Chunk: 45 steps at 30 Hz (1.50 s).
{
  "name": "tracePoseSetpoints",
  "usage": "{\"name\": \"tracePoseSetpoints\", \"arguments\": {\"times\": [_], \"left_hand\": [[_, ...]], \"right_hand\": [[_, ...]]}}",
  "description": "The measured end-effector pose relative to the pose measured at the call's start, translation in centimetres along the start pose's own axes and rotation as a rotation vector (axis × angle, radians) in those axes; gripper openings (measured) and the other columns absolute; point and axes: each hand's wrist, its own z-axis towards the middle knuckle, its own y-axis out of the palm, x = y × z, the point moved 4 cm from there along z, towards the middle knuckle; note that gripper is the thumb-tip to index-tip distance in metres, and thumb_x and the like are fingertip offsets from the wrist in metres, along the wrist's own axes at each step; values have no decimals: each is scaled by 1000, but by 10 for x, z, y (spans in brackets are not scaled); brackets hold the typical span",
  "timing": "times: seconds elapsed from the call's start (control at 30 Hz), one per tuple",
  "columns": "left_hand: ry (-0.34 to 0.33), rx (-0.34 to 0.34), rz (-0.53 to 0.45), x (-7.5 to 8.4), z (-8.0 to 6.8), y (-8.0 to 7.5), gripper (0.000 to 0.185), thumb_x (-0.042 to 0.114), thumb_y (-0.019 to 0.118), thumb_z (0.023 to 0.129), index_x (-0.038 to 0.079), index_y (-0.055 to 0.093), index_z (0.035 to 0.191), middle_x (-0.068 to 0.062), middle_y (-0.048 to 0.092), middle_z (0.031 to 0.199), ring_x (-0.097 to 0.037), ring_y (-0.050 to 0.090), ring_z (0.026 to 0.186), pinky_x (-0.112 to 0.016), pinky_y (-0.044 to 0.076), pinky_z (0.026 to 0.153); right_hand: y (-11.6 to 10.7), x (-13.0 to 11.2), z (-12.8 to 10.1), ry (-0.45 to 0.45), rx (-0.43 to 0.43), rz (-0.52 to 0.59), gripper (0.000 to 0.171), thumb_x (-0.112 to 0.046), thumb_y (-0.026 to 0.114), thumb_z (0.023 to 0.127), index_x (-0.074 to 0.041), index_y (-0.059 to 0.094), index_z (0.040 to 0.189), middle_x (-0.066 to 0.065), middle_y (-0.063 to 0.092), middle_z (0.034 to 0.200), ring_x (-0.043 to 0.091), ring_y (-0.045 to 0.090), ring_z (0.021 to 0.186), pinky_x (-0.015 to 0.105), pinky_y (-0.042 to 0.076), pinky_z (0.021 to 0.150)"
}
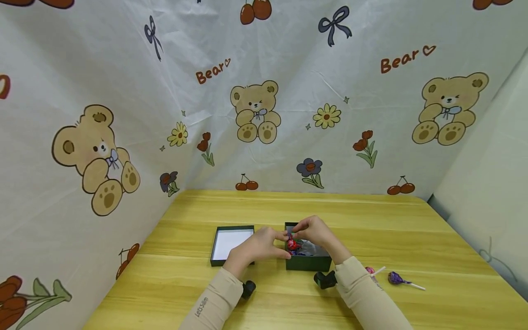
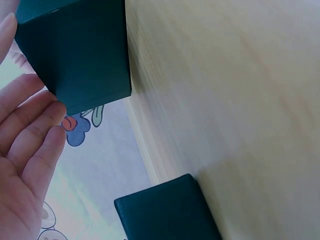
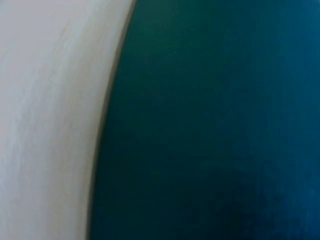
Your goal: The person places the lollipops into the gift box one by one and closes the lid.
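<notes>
A yellow wooden table (image 1: 371,220) stands before a bear-print curtain (image 1: 123,91). Nearest, to the right of the right hand (image 1: 315,231), two lollipops (image 1: 397,278) lie on the wood. Both hands meet over the near left corner of the dark green box (image 1: 308,262), where a red wrapped candy (image 1: 292,244) sits; whether either hand pinches it cannot be told. The left hand (image 1: 257,246) shows relaxed fingers (image 2: 35,130) beside the box. Left of it lies the box lid (image 1: 232,244), inside upward.

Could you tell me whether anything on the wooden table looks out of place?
Only mildly: two wrapped lollipops, one purple and one pink, lie loose on the yellow wooden table, right of the dark green box holding the other sweets.
</notes>
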Motion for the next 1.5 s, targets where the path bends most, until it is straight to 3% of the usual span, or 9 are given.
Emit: {"name": "tracePoseSetpoints", "arguments": {"times": [0.33, 0.73, 0.97, 1.5], "left_hand": [[-8, -2, 4, 0, 0, 2, 52, 39, 79, 86, 11, 69, 129, -5, 61, 141, -21, 60, 129, -28, 55, 96], [-5, 2, 3, 1, 1, -4, 52, 38, 79, 86, 10, 69, 129, -5, 59, 143, -23, 58, 131, -32, 55, 99], [-2, -4, -4, 1, 0, -1, 53, 38, 78, 86, 11, 68, 131, -5, 60, 142, -21, 59, 130, -28, 55, 97], [-16, -1, -13, 1, 1, 0, 53, 38, 79, 86, 11, 69, 130, -4, 57, 145, -23, 53, 136, -34, 52, 104]], "right_hand": [[8, 5, 4, -33, 7, -1, 13, 2, 70, 90, 6, 76, 100, 18, 75, 100, 21, 72, 86, 39, 61, 77], [8, 4, 9, -27, 53, -46, 14, 2, 71, 89, 4, 77, 101, 16, 75, 100, 21, 72, 86, 39, 61, 78], [6, 5, 5, -14, 48, -56, 15, -4, 74, 89, 0, 78, 103, 14, 75, 104, 21, 71, 90, 38, 60, 77], [-32, -9, -23, -47, 70, -8, 29, -14, 67, 96, 3, 70, 120, 17, 71, 118, 28, 67, 106, 50, 55, 93]]}}
